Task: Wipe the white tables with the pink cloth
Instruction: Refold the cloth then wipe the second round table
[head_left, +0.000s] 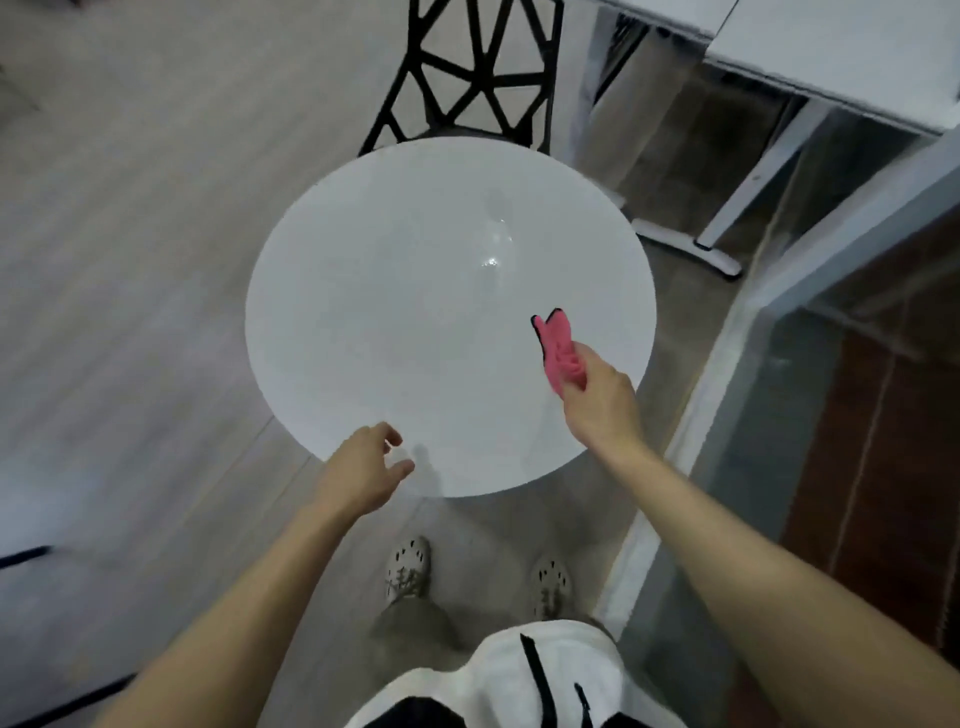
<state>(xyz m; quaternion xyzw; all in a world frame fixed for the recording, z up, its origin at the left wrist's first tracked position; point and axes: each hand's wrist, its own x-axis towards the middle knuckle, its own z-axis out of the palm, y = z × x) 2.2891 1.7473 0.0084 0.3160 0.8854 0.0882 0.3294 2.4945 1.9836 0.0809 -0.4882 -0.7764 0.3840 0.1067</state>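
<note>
While I watch: no wipe streaks visible on round table (415, 322)
Right hand (597, 400): closed around bunched pink cloth (558, 353), above table's near-right edge
Left hand (363, 467): half open, empty
Left: all wiping, judging; second table (852, 57) too

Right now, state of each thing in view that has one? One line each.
Round white table: bare apart from the cloth, with a shiny, possibly wet patch near its middle.
Pink cloth with dark edging: bunched in the right hand; contact with the tabletop unclear.
Right hand: shut on the cloth.
Left hand: open, empty, at the table's near edge.
Black lattice-back chair: upright behind the table.
</note>
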